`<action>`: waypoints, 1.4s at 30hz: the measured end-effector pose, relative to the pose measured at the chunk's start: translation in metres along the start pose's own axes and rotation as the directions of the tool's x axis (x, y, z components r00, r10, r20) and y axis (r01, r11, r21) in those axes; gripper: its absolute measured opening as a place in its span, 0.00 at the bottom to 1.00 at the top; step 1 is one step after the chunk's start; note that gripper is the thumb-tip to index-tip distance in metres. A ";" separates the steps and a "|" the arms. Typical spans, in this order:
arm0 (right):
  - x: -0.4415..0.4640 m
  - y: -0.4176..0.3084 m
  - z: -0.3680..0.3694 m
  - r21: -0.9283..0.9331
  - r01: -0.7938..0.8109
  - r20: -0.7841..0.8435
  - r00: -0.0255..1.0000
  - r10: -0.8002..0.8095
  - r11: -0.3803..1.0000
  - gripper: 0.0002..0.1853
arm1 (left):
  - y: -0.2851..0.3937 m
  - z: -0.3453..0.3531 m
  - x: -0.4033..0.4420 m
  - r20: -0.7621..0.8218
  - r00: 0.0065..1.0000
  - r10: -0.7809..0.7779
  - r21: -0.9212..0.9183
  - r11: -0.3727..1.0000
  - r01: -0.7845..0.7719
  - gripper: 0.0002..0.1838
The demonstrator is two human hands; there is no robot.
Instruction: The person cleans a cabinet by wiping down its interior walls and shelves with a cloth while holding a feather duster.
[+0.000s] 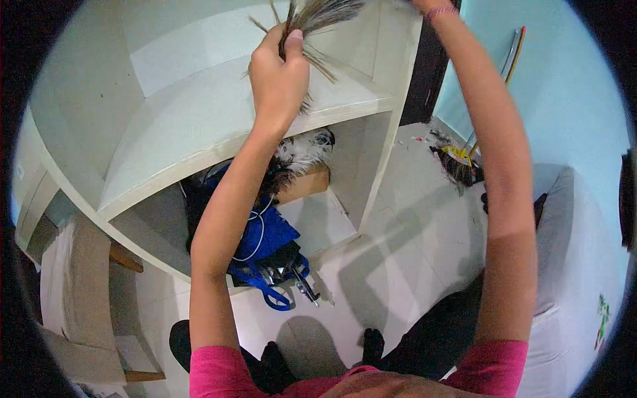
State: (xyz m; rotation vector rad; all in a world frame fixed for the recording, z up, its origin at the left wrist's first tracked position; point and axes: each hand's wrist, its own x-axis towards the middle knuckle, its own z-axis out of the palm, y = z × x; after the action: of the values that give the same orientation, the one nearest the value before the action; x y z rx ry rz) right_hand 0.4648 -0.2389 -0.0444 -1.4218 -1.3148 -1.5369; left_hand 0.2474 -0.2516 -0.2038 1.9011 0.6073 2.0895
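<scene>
My left hand [280, 73] is closed around a bundle of thin, dry brownish strands [325, 14], like the bristles of a grass broom. The strands fan out to the upper right, and some stick out below the fist. It is held in front of a white cabinet shelf [179, 126]. At the top edge of the view is my right hand [424, 4], a band round its wrist; its fingers are cut off by the frame, so what it holds does not show.
Below the shelf are a blue bag [269, 229], a cardboard box [305, 184] and white-and-black fluffy material [305, 151]. A broom head [458, 162] rests on the tiled floor by the blue wall. A grey cushioned seat [557, 252] is at right, a chair [79, 285] at left.
</scene>
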 end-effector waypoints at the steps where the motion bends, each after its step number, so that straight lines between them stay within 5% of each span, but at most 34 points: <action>1: -0.022 -0.006 -0.005 0.086 -0.004 -0.024 1.000 0.006 0.996 0.29 | 0.002 -0.001 -0.002 0.017 0.999 -0.041 0.004 0.999 0.041 0.15; 3: -0.069 -0.012 0.007 0.140 0.044 -0.116 0.993 -0.027 0.989 0.27 | -0.003 0.002 -0.006 0.017 0.998 -0.052 0.006 0.999 0.052 0.15; 5: -0.121 -0.023 0.009 -0.141 0.158 0.101 0.984 -0.145 0.977 0.30 | -0.005 0.002 -0.006 0.009 0.998 -0.063 0.010 0.998 0.062 0.15; 8: -0.137 -0.027 0.001 -0.081 0.177 0.264 0.953 -0.150 0.981 0.31 | -0.007 0.005 -0.003 0.030 0.994 -0.102 0.033 0.994 0.101 0.16; 12: -0.076 -0.012 0.003 -0.006 0.092 0.050 0.995 -0.091 0.996 0.32 | -0.008 0.011 0.002 0.017 0.998 -0.063 0.010 0.998 0.063 0.16; 15: -0.029 -0.007 -0.006 -0.034 -0.025 0.095 0.995 0.028 0.999 0.30 | -0.005 0.012 -0.001 0.006 0.998 -0.060 -0.015 0.998 0.060 0.16; 19: -0.032 -0.006 -0.003 -0.012 0.013 0.014 1.000 -0.013 1.000 0.29 | -0.006 0.010 -0.008 0.006 0.997 -0.077 -0.019 0.997 0.077 0.16; 22: -0.038 -0.010 -0.005 0.123 -0.113 0.088 0.991 0.103 0.986 0.28 | -0.009 0.007 -0.008 -0.019 1.000 -0.014 0.015 1.000 0.014 0.16; 24: -0.040 -0.005 0.000 0.069 0.022 -0.058 0.998 -0.018 0.997 0.28 | -0.012 0.003 -0.007 -0.007 0.999 -0.039 0.009 0.999 0.039 0.16; 32: -0.063 -0.008 -0.002 0.137 -0.017 0.012 1.000 0.016 0.990 0.29 | -0.016 -0.004 0.000 0.007 1.000 -0.021 0.127 0.992 0.020 0.16; 34: -0.086 -0.013 0.000 0.030 0.039 0.015 0.999 -0.039 0.999 0.28 | -0.009 -0.001 -0.004 -0.014 0.988 -0.153 0.083 0.985 0.153 0.17; 35: -0.104 -0.020 -0.004 -0.144 0.139 0.070 0.989 -0.130 0.980 0.29 | -0.010 0.000 -0.009 -0.007 0.999 -0.032 0.054 0.998 0.032 0.17; 39: -0.117 -0.010 -0.012 0.082 0.150 0.171 0.972 -0.162 0.985 0.33 | -0.007 0.007 -0.010 -0.038 0.999 0.011 0.097 0.995 -0.007 0.16; 42: -0.051 0.001 0.001 -0.053 0.159 -0.074 0.984 -0.162 0.986 0.32 | -0.007 0.009 -0.007 -0.003 0.996 -0.091 0.041 0.995 0.092 0.16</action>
State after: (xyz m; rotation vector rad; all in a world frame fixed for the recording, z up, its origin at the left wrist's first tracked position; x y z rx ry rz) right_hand 0.4754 -0.2462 -0.0934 -1.2966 -1.3821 -1.7217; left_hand 0.2568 -0.2468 -0.2125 1.8566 0.7283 2.0366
